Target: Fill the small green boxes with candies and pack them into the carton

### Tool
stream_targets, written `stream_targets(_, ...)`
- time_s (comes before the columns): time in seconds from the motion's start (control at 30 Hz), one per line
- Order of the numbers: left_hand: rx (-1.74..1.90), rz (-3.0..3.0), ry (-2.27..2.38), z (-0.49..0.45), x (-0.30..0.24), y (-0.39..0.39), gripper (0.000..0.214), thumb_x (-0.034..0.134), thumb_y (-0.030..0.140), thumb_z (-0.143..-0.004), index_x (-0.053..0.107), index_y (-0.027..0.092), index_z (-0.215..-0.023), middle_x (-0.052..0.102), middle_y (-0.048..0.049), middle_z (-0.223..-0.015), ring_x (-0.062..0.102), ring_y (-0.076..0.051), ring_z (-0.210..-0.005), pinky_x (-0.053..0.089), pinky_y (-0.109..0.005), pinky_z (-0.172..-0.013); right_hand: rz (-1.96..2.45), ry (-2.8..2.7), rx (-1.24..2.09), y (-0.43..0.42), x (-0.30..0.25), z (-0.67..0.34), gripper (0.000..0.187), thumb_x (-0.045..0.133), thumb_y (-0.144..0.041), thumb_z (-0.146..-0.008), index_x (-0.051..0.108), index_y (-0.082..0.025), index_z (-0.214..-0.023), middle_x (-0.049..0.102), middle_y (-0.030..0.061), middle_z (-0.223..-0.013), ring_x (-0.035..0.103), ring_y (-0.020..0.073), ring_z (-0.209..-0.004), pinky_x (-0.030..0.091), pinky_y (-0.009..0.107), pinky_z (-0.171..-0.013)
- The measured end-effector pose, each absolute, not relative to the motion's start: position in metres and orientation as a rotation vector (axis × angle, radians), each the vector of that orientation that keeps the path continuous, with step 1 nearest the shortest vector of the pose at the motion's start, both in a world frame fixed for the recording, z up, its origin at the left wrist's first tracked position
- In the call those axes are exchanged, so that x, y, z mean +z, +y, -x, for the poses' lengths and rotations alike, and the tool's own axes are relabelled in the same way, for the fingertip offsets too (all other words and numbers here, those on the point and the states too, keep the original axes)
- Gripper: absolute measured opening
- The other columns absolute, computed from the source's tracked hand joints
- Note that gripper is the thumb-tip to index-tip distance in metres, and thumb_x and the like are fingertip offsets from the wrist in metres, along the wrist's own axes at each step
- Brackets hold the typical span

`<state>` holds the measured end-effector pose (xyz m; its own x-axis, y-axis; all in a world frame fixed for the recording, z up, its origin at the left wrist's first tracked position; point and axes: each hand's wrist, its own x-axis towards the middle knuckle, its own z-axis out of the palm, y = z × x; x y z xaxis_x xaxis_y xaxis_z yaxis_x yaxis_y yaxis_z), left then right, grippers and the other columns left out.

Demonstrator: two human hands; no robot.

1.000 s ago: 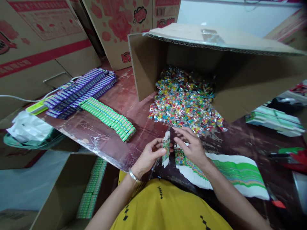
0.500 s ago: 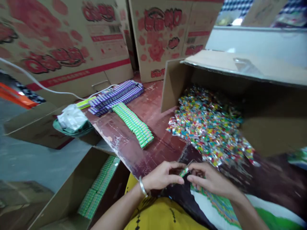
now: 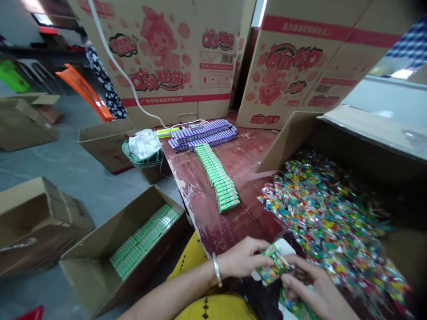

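Note:
Both my hands meet low in the view over the near table edge. My left hand (image 3: 242,260), a bangle on its wrist, pinches one end of a small green printed carton (image 3: 274,268). My right hand (image 3: 308,286) grips the carton's other end with curled fingers. Just beyond them a heap of colourful wrapped candies (image 3: 320,213) spills out of a big cardboard box (image 3: 302,133) lying on its side. A row of finished green cartons (image 3: 218,178) runs along the red-brown table (image 3: 213,222), with purple cartons (image 3: 203,132) behind it.
On the floor at the left an open cardboard box (image 3: 100,266) holds packed green cartons (image 3: 143,235). A green bin with white plastic (image 3: 143,149) stands by the table corner. Tall printed boxes (image 3: 187,58) wall off the back. More open boxes (image 3: 30,213) sit on the floor.
The view has swung left and up, bringing the floor boxes into sight. My hands stay together on the small carton, which now lies flatter between them.

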<state>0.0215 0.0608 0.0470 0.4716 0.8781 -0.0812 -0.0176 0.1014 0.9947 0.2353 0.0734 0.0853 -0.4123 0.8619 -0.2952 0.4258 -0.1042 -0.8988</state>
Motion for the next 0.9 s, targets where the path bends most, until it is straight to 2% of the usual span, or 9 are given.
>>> stream_targets(0.13, 1.056, -1.101, 0.997, -0.021, 0.044, 0.062, 0.029, 0.066, 0.034, -0.078, 0.071, 0.011, -0.096, 0.068, -0.002, -0.086, 0.058, -0.015, -0.077, 0.045, -0.023, -0.071, 1.485, -1.433, 1.264, 0.074, 0.067, -0.223, 0.057, 0.079, -0.043, -0.061, 0.061, -0.019, -0.109, 0.072, 0.0083, -0.091, 0.07, 0.0257, -0.08, 0.059, 0.033, -0.069)
stream_targets(0.27, 1.212, -0.954, 1.111, -0.03, 0.039, 0.054, 0.024, 0.071, 0.031, -0.073, 0.072, 0.012, -0.088, 0.068, -0.0028, -0.082, 0.058, -0.014, -0.075, 0.046, -0.023, -0.071, 1.658, -1.41, 1.006, 0.063, 0.053, -0.205, 0.05, 0.077, -0.052, -0.06, 0.065, -0.017, -0.095, 0.072, 0.0093, -0.085, 0.069, 0.0261, -0.076, 0.058, 0.033, -0.068)
stream_targets(0.37, 1.326, -0.899, 1.153, -0.033, 0.036, 0.048, 0.046, 0.077, 0.034, -0.068, 0.066, 0.014, -0.108, 0.067, -0.0023, -0.082, 0.056, -0.012, -0.068, 0.045, -0.022, -0.064, 1.751, -1.357, 0.777, 0.055, 0.049, -0.19, 0.053, 0.073, -0.055, -0.064, 0.065, -0.015, -0.097, 0.069, 0.0098, -0.08, 0.066, 0.0247, -0.069, 0.055, 0.032, -0.059)
stream_targets(0.43, 1.372, -0.959, 1.142, -0.031, 0.035, 0.046, 0.068, 0.08, 0.039, -0.065, 0.055, 0.019, -0.126, 0.067, -0.0044, -0.093, 0.058, -0.013, -0.07, 0.047, -0.023, -0.064, 1.712, -1.328, 0.719, 0.052, 0.049, -0.18, 0.059, 0.072, -0.056, -0.066, 0.064, -0.014, -0.107, 0.069, 0.0112, -0.084, 0.065, 0.0248, -0.068, 0.054, 0.033, -0.056)
stream_targets(0.5, 1.382, -1.109, 1.097, -0.025, 0.033, 0.044, 0.073, 0.076, 0.045, -0.07, 0.05, 0.024, -0.134, 0.066, -0.008, -0.109, 0.062, -0.016, -0.081, 0.049, -0.026, -0.073, 1.617, -1.364, 0.695, 0.052, 0.05, -0.17, 0.063, 0.07, -0.053, -0.071, 0.061, -0.014, -0.119, 0.069, 0.0128, -0.094, 0.066, 0.0266, -0.074, 0.055, 0.037, -0.06)
stream_targets(0.57, 1.361, -1.248, 1.065, -0.02, 0.03, 0.044, 0.069, 0.07, 0.047, -0.075, 0.049, 0.024, -0.136, 0.064, -0.0105, -0.117, 0.062, -0.02, -0.092, 0.049, -0.029, -0.082, 1.54, -1.403, 0.671, 0.054, 0.051, -0.161, 0.061, 0.07, -0.049, -0.074, 0.06, -0.015, -0.123, 0.067, 0.0143, -0.105, 0.065, 0.0292, -0.085, 0.055, 0.042, -0.072)
stream_targets(0.67, 1.278, -1.316, 1.068, -0.013, 0.023, 0.048, 0.064, 0.068, 0.044, -0.078, 0.051, 0.02, -0.135, 0.066, -0.0107, -0.107, 0.063, -0.021, -0.091, 0.048, -0.029, -0.082, 1.532, -1.388, 0.695, 0.056, 0.049, -0.154, 0.051, 0.071, -0.044, -0.074, 0.064, -0.014, -0.115, 0.064, 0.0152, -0.113, 0.062, 0.0307, -0.095, 0.049, 0.047, -0.088)
stream_targets(0.8, 1.155, -1.234, 1.002, -0.007, 0.012, 0.053, 0.05, 0.071, 0.034, -0.077, 0.06, 0.02, -0.124, 0.067, -0.0045, -0.088, 0.062, -0.016, -0.074, 0.047, -0.024, -0.068, 1.609, -1.517, 0.689, 0.06, 0.046, -0.155, 0.038, 0.067, -0.045, -0.077, 0.063, -0.016, -0.101, 0.063, 0.011, -0.096, 0.059, 0.0266, -0.084, 0.048, 0.043, -0.081)
stream_targets(0.9, 1.122, -1.167, 0.975, -0.005, 0.005, 0.055, 0.047, 0.073, 0.029, -0.074, 0.064, 0.021, -0.119, 0.067, -0.0028, -0.09, 0.062, -0.014, -0.072, 0.045, -0.022, -0.065, 1.648, -1.694, 0.621, 0.064, 0.044, -0.16, 0.033, 0.062, -0.048, -0.081, 0.06, -0.017, -0.092, 0.062, 0.0086, -0.089, 0.058, 0.0254, -0.081, 0.049, 0.039, -0.076)
